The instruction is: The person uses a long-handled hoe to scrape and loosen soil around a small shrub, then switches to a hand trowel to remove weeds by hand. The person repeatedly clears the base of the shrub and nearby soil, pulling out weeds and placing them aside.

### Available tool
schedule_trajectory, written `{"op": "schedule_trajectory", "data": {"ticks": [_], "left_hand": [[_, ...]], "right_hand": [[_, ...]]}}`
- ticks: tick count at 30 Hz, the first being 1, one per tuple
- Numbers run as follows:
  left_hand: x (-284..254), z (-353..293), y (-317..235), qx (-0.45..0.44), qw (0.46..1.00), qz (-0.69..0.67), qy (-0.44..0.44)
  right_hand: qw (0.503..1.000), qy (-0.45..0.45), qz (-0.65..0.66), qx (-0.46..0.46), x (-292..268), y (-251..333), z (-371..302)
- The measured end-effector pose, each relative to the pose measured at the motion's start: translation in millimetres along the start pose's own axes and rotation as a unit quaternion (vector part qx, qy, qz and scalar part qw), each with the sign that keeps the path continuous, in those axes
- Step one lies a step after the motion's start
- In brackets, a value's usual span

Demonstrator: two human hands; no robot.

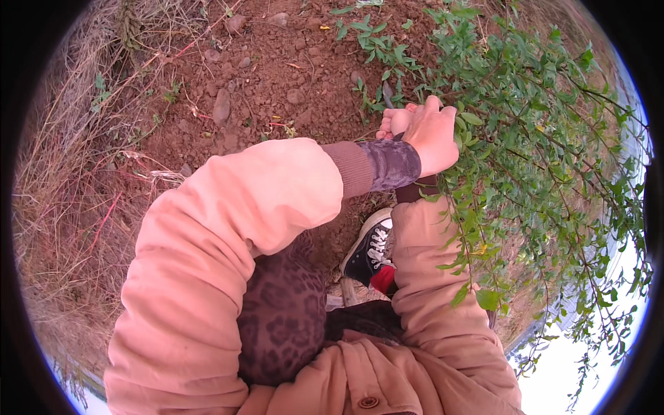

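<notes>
My left hand (434, 138) reaches across to the left edge of a leafy green shrub (532, 131). Its fingers are bent and closed among the leaves, and what they grip is hidden. Just behind and beside it, my right hand (395, 123) is curled into a fist, its wrist crossed under the left one. A narrow grey, blade-like piece (387, 93) sticks out past the right fist, away from me. The handle, if there is one, lies inside the fist and does not show.
Reddish soil (277, 83) with scattered stones (221, 106) lies ahead. Dry grass (76, 166) covers the left side. A low green plant (377, 45) grows beyond my hands. My black and white sneaker (370, 249) stands below. Shrub branches arch down over the right side.
</notes>
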State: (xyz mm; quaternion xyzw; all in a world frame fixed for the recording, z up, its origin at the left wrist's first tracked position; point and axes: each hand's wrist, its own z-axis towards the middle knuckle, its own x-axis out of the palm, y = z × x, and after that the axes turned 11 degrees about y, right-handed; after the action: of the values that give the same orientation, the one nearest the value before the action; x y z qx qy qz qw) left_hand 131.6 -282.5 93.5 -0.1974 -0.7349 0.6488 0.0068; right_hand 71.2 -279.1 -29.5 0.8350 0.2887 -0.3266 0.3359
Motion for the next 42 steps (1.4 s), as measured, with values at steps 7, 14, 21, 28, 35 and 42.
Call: {"op": "schedule_trajectory", "data": {"ticks": [7, 14, 21, 28, 35, 42], "left_hand": [[-11, -1, 3, -0.05, 0.995, -0.023, 0.084], [5, -5, 7, -0.002, 0.996, -0.054, 0.073], [21, -2, 3, -0.004, 0.996, -0.061, 0.062], [20, -4, 2, -0.006, 0.997, -0.063, 0.054], [9, -10, -8, -0.02, 0.998, -0.035, 0.044], [3, -15, 4, -0.017, 0.997, -0.058, 0.052]], "right_hand": [[0.999, -0.029, 0.014, -0.008, 14, -8, -17], [0.989, -0.044, 0.138, 0.012, 14, -49, -49], [0.988, -0.013, 0.155, 0.025, 26, -43, -28], [0.979, -0.025, 0.196, 0.039, 13, -48, -26], [0.977, 0.009, 0.198, 0.081, 10, -30, -5], [0.994, -0.105, 0.0, -0.003, 33, -20, -19]]}}
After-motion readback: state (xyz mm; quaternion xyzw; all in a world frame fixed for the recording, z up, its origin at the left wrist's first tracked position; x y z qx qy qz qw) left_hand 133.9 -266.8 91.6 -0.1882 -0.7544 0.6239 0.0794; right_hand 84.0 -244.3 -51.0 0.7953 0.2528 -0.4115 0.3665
